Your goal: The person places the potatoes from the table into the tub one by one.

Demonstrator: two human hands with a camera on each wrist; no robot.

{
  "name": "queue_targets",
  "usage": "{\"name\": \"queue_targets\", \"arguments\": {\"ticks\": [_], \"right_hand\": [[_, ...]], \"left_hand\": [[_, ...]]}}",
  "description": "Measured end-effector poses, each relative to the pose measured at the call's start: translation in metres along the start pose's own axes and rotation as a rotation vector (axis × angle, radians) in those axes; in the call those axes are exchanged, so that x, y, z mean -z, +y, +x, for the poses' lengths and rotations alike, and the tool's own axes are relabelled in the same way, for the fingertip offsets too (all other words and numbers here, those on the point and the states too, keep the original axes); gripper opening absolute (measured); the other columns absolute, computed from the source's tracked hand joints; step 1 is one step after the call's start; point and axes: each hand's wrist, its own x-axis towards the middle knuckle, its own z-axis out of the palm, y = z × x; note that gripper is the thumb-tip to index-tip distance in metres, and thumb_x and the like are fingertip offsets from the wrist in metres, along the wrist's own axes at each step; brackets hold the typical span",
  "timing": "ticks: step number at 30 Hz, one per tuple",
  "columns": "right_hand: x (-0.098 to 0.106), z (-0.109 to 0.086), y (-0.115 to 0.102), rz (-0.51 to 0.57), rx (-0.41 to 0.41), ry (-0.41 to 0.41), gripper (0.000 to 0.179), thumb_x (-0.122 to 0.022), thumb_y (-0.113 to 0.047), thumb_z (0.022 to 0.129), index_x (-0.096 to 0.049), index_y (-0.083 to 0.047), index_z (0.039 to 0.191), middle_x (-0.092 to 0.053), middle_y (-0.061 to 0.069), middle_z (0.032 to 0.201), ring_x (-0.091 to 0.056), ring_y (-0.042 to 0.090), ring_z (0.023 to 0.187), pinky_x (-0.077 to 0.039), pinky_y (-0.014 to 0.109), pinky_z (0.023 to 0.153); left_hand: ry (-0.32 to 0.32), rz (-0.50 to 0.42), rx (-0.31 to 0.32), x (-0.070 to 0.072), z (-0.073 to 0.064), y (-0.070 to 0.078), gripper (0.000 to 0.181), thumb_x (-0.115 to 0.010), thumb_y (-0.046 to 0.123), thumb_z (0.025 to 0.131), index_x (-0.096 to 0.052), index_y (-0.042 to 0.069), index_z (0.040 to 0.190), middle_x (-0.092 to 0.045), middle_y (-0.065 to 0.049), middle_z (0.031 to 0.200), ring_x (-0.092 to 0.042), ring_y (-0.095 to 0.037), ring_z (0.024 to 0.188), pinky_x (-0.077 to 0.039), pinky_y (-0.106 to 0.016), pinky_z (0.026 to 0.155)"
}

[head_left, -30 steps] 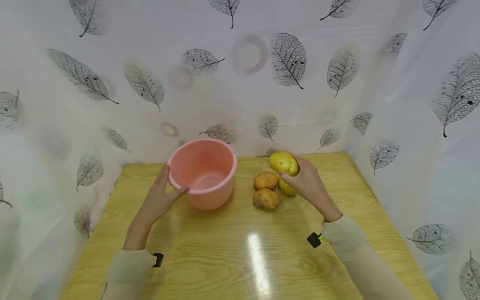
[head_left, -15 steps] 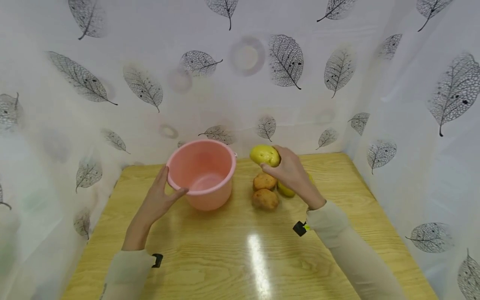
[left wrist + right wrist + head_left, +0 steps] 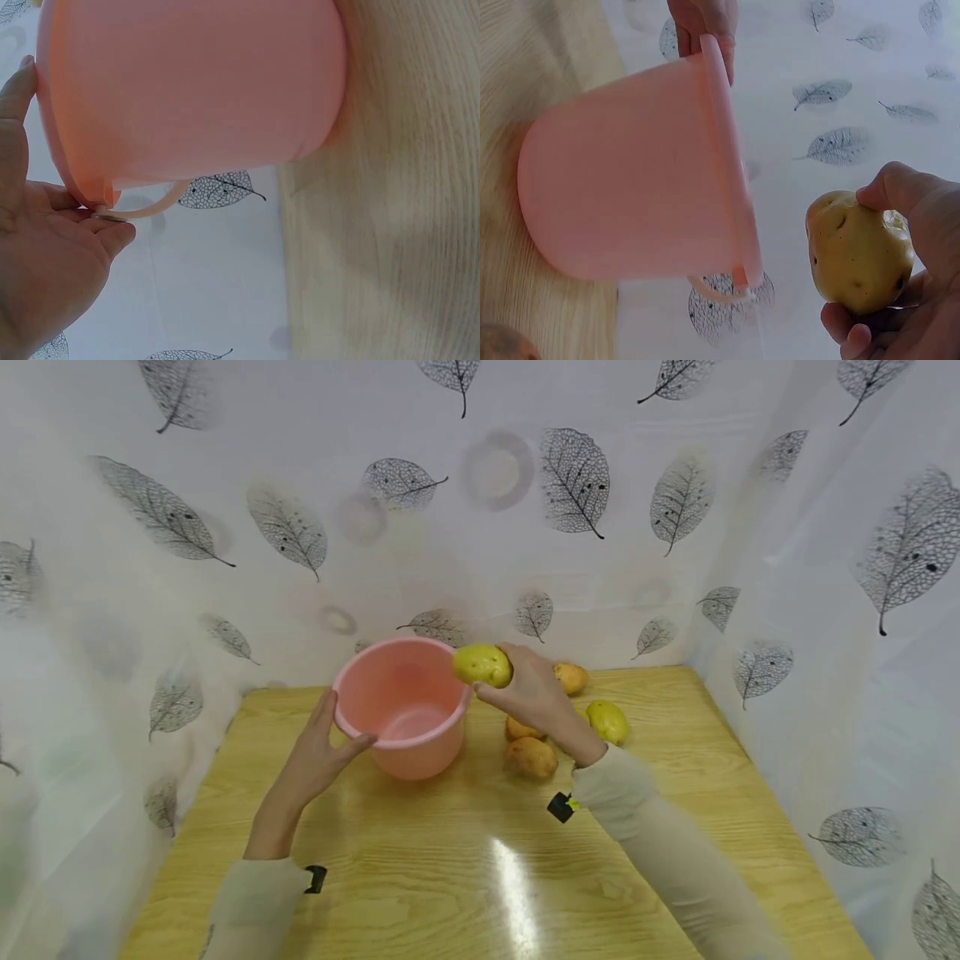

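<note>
A pink plastic bucket [image 3: 420,762] stands upright on the table, its inside bare where it shows. My left hand [image 3: 318,760] holds its rim at the left side; in the left wrist view the fingers [image 3: 116,238] lie by the handle's joint. My right hand [image 3: 536,689] grips a yellow potato [image 3: 482,665] between thumb and fingers, up at the bucket's right rim. In the right wrist view, that potato [image 3: 861,251] is apart from the bucket's rim.
Right of the bucket lie a brown potato [image 3: 531,758], another partly hidden brown potato [image 3: 519,729], a yellow potato [image 3: 608,722] and a brown potato [image 3: 572,677] near the back edge. A leaf-print curtain [image 3: 480,552] encloses the wooden table [image 3: 420,877].
My right hand has lifted the yellow potato from the group and carried it left to the bucket's rim. The left hand and the bucket have stayed put.
</note>
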Motion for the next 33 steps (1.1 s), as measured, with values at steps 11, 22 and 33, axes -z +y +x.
{"name": "queue_targets", "arguments": {"ticks": [11,22,33], "right_hand": [[-0.032,0.015,-0.023,-0.026,0.055,-0.056,0.054,-0.079,-0.033,0.085,-0.064,-0.007,0.13,-0.064,0.003,0.105,-0.059,0.018,0.084,-0.052,0.032,0.067],[-0.064,0.022,-0.045,0.002,0.134,-0.111,0.052,-0.077,-0.033,0.084,-0.061,-0.011,0.129,-0.063,-0.003,0.101,-0.059,0.013,0.08,-0.052,0.029,0.066],[-0.086,0.023,-0.051,-0.068,0.139,-0.142,0.041,-0.079,-0.033,0.084,-0.063,-0.012,0.115,-0.062,-0.004,0.094,-0.057,0.011,0.077,-0.049,0.026,0.064]], "left_hand": [[-0.006,-0.003,0.005,-0.001,0.001,-0.001,0.11,-0.068,0.052,0.097,0.004,0.004,0.165,0.005,-0.019,0.171,-0.003,-0.046,0.155,-0.015,-0.071,0.118],[-0.004,-0.02,0.015,0.0,0.0,-0.001,0.11,-0.068,0.053,0.097,0.004,0.003,0.165,0.005,-0.018,0.171,-0.003,-0.045,0.155,-0.014,-0.07,0.119],[-0.005,-0.02,0.022,-0.001,0.0,-0.002,0.11,-0.067,0.053,0.097,0.004,0.004,0.165,0.006,-0.017,0.172,-0.002,-0.044,0.156,-0.014,-0.069,0.119]]}}
